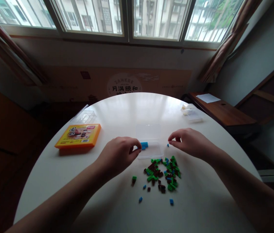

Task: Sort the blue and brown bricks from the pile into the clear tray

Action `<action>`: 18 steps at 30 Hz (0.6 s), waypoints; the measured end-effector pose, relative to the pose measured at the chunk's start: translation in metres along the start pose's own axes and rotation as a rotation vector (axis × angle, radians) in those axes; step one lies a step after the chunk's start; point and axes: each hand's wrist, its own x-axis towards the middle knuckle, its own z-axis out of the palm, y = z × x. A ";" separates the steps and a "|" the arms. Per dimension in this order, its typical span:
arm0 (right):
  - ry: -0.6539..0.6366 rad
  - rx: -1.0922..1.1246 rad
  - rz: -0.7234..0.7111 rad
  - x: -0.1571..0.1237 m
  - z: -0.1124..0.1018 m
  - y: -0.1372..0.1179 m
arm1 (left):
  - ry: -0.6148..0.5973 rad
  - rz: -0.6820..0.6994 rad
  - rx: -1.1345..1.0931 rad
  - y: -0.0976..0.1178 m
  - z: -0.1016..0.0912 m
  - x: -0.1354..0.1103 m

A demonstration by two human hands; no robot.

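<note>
A clear plastic box (155,152) lies with its lid raised behind it on the white table, and a tight row of blue toy bricks (144,145) sits inside at the left. My left hand (119,154) reaches over the box's left wall, thumb and index finger closed at the end of that row. What they pinch is hidden. Right of the box, the thumb and index finger of my right hand (189,141) come together at a small blue toy brick (167,145). In front of the box spreads a loose pile of green, brown and blue toy bricks (173,170).
An orange and yellow game box (78,136) lies at the left, with a clear plastic container (85,116) behind it. Another clear container (192,113) with pale pieces stands at the back right. Stray blue bricks (171,202) lie nearer me on the round table (117,204).
</note>
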 end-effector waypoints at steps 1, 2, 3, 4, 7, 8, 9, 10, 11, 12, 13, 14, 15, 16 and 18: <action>-0.001 0.007 -0.007 0.000 0.001 -0.001 | -0.001 -0.005 0.004 0.000 0.000 0.000; -0.006 0.010 -0.007 0.000 0.002 -0.001 | 0.000 -0.008 0.008 0.000 0.000 0.000; -0.014 0.010 -0.003 0.001 0.003 -0.002 | 0.000 -0.009 0.010 0.000 0.000 0.000; -0.026 0.008 0.004 0.001 0.004 -0.002 | 0.003 -0.008 0.012 0.000 0.000 0.000; -0.053 0.012 0.025 0.004 0.007 -0.001 | 0.009 0.000 0.012 0.000 0.001 0.001; -0.055 0.016 0.031 0.005 0.008 -0.001 | 0.011 0.004 0.011 -0.001 0.001 0.001; -0.056 0.021 0.036 0.006 0.008 0.000 | 0.015 0.009 0.011 -0.001 0.001 0.001; -0.054 0.022 0.040 0.007 0.008 0.000 | 0.019 0.013 0.010 -0.002 0.002 0.001; -0.048 0.018 0.042 0.007 0.008 0.000 | 0.023 0.015 0.007 -0.002 0.002 0.001; -0.034 0.012 0.040 0.007 0.007 0.000 | 0.029 0.014 0.005 -0.002 0.001 0.001; -0.011 0.010 0.031 0.006 0.007 -0.002 | 0.034 0.010 0.003 -0.002 0.001 0.001; 0.021 0.018 0.016 0.005 0.007 -0.004 | 0.041 0.001 0.003 -0.002 0.000 0.001; 0.056 0.042 -0.005 0.003 0.007 -0.007 | 0.048 -0.008 0.003 -0.002 -0.001 0.001; 0.095 0.078 -0.029 0.001 0.007 -0.011 | 0.058 -0.016 0.004 -0.001 -0.002 0.001; 0.157 0.176 -0.077 -0.004 0.009 -0.021 | 0.089 -0.024 0.007 -0.001 -0.004 0.000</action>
